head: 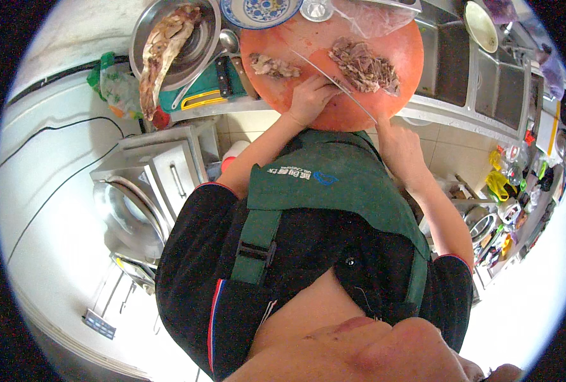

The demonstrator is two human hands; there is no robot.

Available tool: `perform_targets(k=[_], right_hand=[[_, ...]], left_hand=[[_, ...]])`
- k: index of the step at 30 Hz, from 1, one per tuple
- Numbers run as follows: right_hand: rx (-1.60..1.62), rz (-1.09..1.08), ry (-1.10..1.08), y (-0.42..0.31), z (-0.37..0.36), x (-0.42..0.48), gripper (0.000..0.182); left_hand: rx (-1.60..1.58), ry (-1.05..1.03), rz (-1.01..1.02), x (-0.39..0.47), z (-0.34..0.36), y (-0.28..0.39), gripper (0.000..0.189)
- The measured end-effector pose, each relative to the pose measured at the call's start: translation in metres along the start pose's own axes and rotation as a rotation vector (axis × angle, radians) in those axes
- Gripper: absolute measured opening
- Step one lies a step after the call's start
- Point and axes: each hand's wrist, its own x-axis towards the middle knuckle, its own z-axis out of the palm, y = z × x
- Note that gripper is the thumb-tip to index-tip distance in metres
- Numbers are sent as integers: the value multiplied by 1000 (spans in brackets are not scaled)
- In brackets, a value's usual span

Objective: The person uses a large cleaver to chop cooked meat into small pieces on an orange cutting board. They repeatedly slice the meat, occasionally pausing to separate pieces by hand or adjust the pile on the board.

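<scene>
A round orange cutting board point(307, 117) lies in front of me. My right hand point(400, 148), at the board's near right edge, grips a knife point(333, 81) by its handle, which the hand hides. The thin blade runs diagonally up and left across the board, seen nearly edge-on. My left hand point(314, 98) rests on the board with its fingertips close against the blade. Whether anything lies under those fingers, I cannot tell. To the right of the blade is a heap of sliced cooked meat point(364, 64). A smaller pile of meat pieces point(274, 66) sits at the left.
At the far left, a long piece of cooked meat point(166, 47) hangs over the rim of a steel bowl point(214, 62). A ladle point(229, 41) and a black-handled knife point(224, 79) lie beside it. Behind are a blue-patterned dish point(261, 21) and plastic film point(366, 21). A steel sink point(443, 67) adjoins the right.
</scene>
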Motion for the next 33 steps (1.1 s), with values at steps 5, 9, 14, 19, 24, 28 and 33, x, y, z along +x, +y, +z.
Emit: perform_targets(k=[5,9,14,19,24,28,33], right_hand=[[-18,12,-35,5,9,-4,15],[-24,14,-79,3,7,4,14],[-37,13,-92,9,22,13,16],[78,29,-89,-1,26,35,20],[122,4,19,1,37,58,29],[236,-37,178,29,33,70,23],[108,-15,141,16,12,33,20]], left_hand=[[-2,-41,-62,-4,1,-2,12],[-2,-74,-112,-9,4,-6,12],[-29,-108,-106,-7,0,-4,12],[-40,-106,-110,-6,0,-3,12],[-44,-90,-55,-1,1,-2,11],[-72,-88,-37,1,1,-4,11],[-41,-66,-55,-4,2,-5,10]])
